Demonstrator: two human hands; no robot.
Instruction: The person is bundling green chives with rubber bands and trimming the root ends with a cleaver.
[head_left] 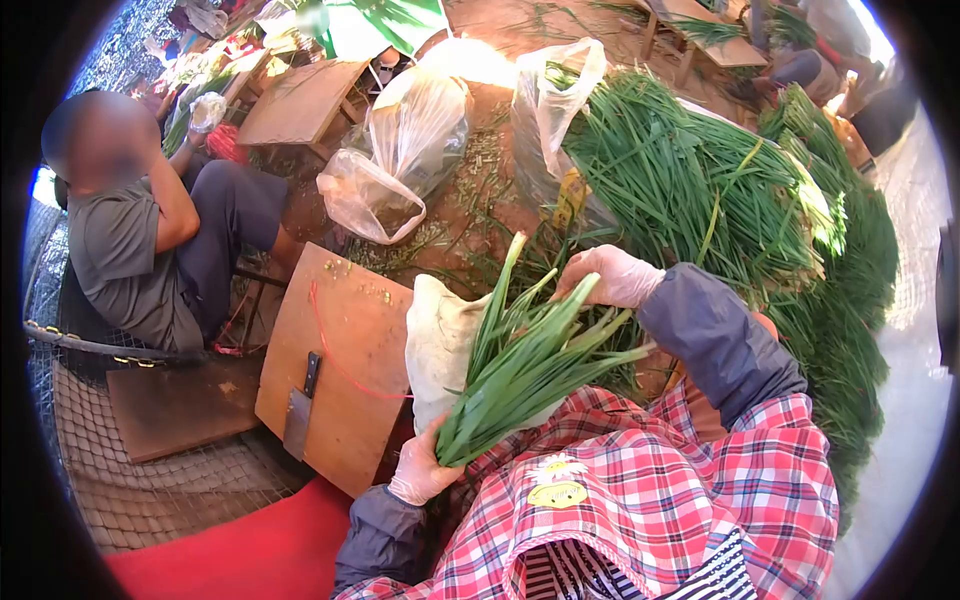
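Observation:
A bunch of long green leafy stalks (530, 365) lies slantwise over my lap and a pale cloth (440, 335). My left hand (424, 468), in a thin clear glove, is wrapped round its lower left end. At the upper right end, my right hand (610, 277), gloved too, has its fingers bent together at the stalks; what they pinch is too small to make out. Left of the cloth is a wooden board (345, 340) with a knife (303, 400) and a pink-red string (345, 372) on it.
A large heap of green stalks (690, 180) lies at the upper right. Two clear plastic bags (420, 125) (545, 110) stand ahead. A seated person (130, 240) is at the left, near a low wooden table (300, 100). Red cloth (240, 550) lies at the lower left.

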